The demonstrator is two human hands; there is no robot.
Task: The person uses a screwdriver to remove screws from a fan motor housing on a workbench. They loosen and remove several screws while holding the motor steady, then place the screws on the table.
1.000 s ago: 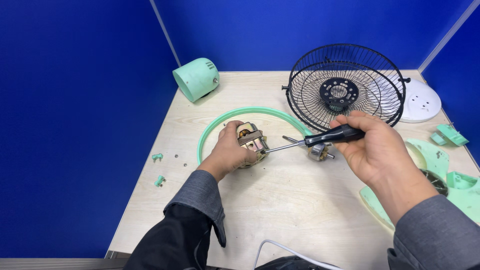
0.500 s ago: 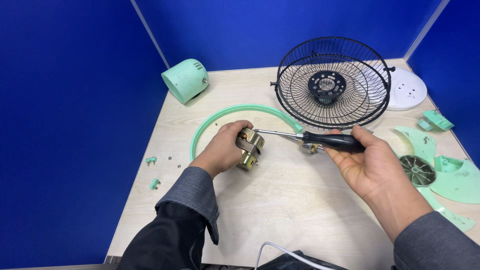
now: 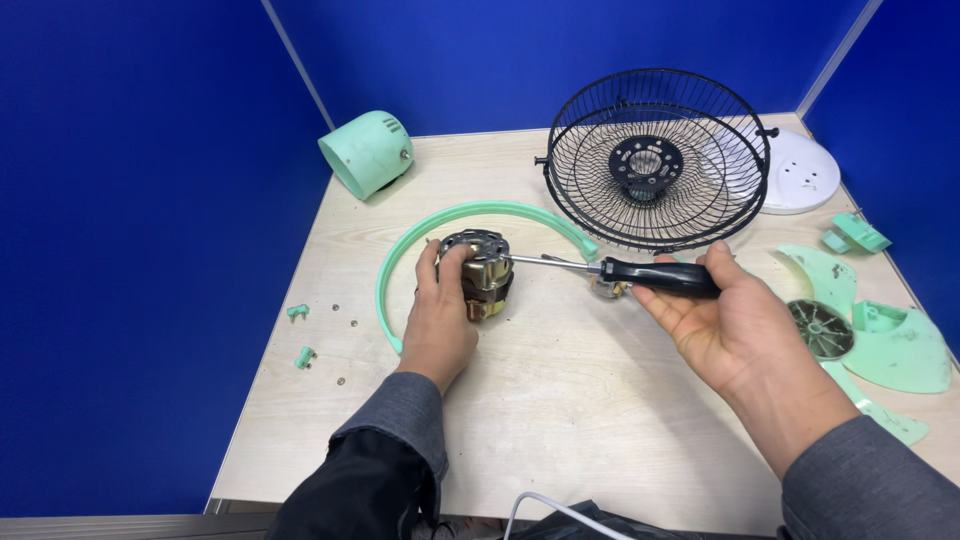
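My left hand grips a small fan motor of dark and brass-coloured metal, held on the table inside a mint-green ring. My right hand holds a screwdriver with a black handle. Its metal shaft points left and its tip touches the side of the motor. A small metal part lies on the table just under the handle, partly hidden.
A black wire fan guard stands behind, with a white round base to its right. A mint-green motor cover lies back left. Green fan blades and clips lie at right. Small green pieces and screws lie at left.
The motor has been turned in my left hand, and the screwdriver has swung to lie level with its tip against the motor's side. The camera view has shifted a little.
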